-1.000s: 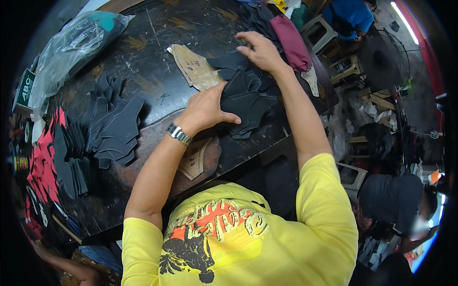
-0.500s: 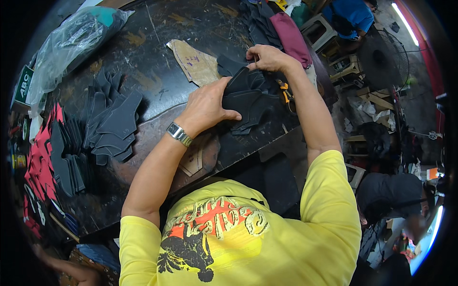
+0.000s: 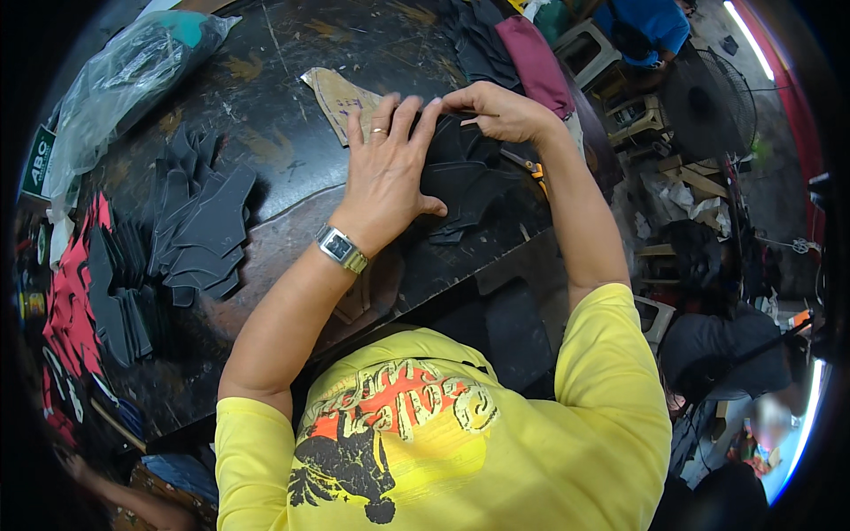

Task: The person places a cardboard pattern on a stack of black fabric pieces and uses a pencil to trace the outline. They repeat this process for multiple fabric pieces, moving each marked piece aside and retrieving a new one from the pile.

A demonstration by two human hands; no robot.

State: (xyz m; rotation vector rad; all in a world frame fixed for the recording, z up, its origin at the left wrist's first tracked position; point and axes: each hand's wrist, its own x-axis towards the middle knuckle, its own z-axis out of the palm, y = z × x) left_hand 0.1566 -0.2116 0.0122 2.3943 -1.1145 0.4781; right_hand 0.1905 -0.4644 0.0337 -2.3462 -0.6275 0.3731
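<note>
My left hand point(image 3: 390, 168) lies with fingers spread at the left side of a pile of dark cut sheet pieces point(image 3: 465, 181), its fingertips over a tan cardboard template point(image 3: 329, 99) with purple marks. Just right of those fingertips, at the pile's far edge, my right hand point(image 3: 500, 112) is closed in a pinch. What its fingers hold is too small to make out. A tool with orange and black handles point(image 3: 536, 168) rests beside the pile, under my right forearm.
Stacks of dark cut pieces point(image 3: 204, 221) stand on the table's left, beside red cut sheets point(image 3: 71, 301). A clear plastic bag point(image 3: 133, 97) lies at the far left. Maroon material point(image 3: 534, 66) lies far right. A fan point(image 3: 708, 102), a stool point(image 3: 584, 53) and other people are around the table.
My left hand has shifted up and spread its fingers, now covering part of the template. My right hand has moved slightly left, toward the left fingertips.
</note>
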